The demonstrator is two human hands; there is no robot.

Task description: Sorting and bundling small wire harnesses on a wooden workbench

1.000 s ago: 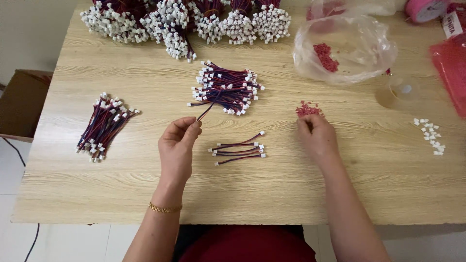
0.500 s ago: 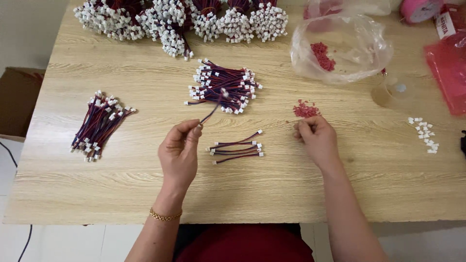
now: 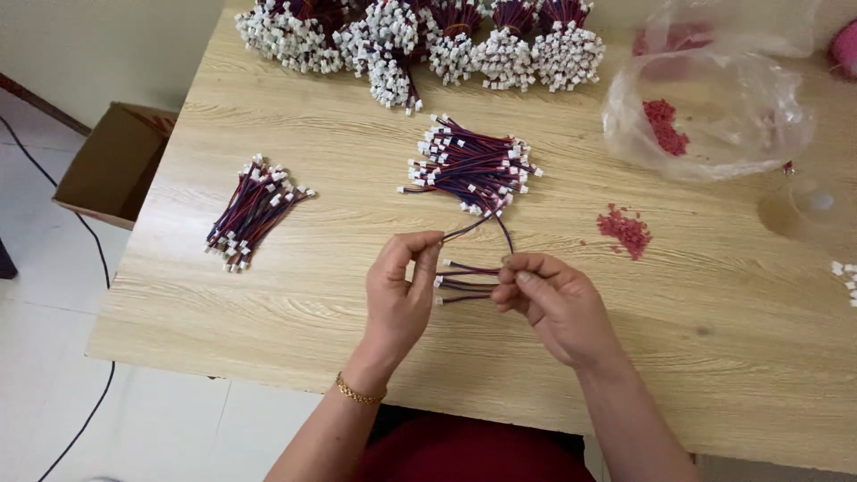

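Above the worktop (image 3: 268,295), left hand (image 3: 397,299) and right hand (image 3: 549,303) each pinch one end of a thin lead (image 3: 486,223), light, limp and best gripped near its ends.

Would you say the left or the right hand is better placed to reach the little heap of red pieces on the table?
Probably the right hand: the heap of red pieces lies just beyond it on its own side, while the left hand pinches the wire farther away.

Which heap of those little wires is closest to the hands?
The few loose wires lying between the left hand and right hand. The middle pile sits farther up; the left pile lies far aside.
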